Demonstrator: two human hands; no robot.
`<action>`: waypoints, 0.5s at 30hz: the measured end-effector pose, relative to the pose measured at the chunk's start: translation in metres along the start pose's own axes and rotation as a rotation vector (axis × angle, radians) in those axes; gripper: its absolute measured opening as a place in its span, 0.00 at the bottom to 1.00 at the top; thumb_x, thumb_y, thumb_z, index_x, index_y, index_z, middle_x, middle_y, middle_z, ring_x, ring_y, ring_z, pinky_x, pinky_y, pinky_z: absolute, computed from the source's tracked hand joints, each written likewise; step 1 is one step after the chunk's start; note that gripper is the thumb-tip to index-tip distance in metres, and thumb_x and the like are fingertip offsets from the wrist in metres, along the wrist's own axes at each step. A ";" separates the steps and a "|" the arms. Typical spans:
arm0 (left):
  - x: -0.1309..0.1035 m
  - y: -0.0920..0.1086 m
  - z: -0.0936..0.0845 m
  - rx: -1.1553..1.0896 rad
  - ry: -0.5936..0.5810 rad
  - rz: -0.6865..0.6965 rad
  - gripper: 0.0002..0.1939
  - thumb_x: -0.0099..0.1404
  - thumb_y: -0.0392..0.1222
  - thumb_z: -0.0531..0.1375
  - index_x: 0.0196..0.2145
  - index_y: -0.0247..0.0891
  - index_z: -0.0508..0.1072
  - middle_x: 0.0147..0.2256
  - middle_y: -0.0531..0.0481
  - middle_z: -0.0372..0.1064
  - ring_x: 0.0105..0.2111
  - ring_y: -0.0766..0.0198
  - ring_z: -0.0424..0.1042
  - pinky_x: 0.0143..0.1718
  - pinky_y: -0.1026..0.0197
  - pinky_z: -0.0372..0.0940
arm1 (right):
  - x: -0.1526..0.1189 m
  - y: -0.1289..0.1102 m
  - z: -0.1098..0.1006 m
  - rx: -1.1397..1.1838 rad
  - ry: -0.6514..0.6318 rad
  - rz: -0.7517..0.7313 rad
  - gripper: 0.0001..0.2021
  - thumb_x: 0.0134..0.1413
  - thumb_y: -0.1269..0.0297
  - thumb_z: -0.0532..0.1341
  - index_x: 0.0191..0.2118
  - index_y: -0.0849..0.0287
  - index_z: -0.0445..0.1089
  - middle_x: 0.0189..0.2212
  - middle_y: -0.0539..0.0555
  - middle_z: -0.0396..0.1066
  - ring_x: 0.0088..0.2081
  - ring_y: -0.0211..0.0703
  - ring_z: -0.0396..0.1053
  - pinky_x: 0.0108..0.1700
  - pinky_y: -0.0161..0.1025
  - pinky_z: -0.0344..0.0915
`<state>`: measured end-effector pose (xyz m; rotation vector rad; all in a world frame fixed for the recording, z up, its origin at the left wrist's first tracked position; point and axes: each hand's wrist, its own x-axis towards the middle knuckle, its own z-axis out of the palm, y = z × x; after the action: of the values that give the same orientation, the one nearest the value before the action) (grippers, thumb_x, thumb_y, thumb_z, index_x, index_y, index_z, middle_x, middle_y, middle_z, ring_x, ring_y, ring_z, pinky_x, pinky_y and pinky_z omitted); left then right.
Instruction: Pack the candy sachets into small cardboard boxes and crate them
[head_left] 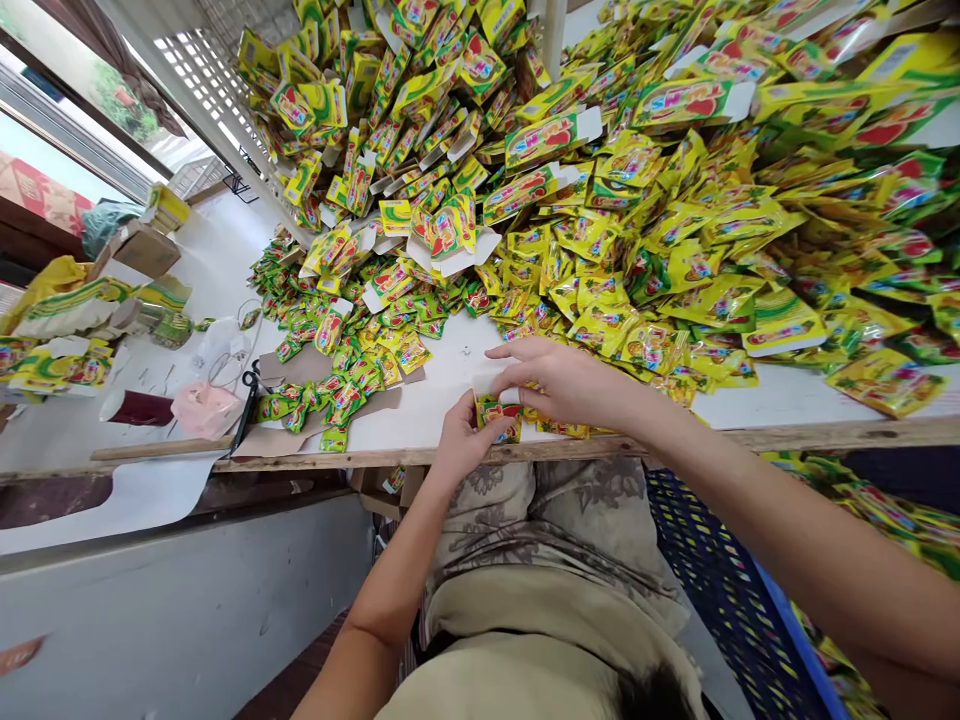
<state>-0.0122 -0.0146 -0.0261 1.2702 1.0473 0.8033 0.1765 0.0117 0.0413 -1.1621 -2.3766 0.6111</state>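
Observation:
At the table's front edge, a small yellow, green and red cardboard box (pixel 499 418) stands between my hands, its white flap at the top. My left hand (pixel 463 438) is closed around the box's left side, thumb across its printed front. From the right, my right hand (pixel 551 378) reaches over the box's top with bent fingers touching the flap; one finger stretches out above it. Whether a sachet is in those fingers is hidden. Yellow sachets (pixel 562 428) lie just below my right hand.
A big heap of yellow sachets (pixel 675 260) and flat boxes fills the right and back. Green sachets (pixel 349 395) lie left on cardboard, beside black scissors (pixel 247 405) and a wooden stick (pixel 161 449). A blue crate (pixel 712 560) with packets stands below right.

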 end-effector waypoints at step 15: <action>0.009 0.002 -0.003 -0.059 0.022 -0.113 0.27 0.45 0.45 0.71 0.42 0.35 0.70 0.38 0.46 0.75 0.38 0.58 0.72 0.43 0.57 0.66 | -0.018 0.024 0.015 0.611 0.162 0.260 0.15 0.56 0.60 0.57 0.47 0.57 0.69 0.46 0.59 0.73 0.46 0.46 0.72 0.47 0.44 0.70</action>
<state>-0.0116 -0.0053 -0.0253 1.1441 1.0955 0.7583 0.1938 0.0074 0.0126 -1.1763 -1.7233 1.1759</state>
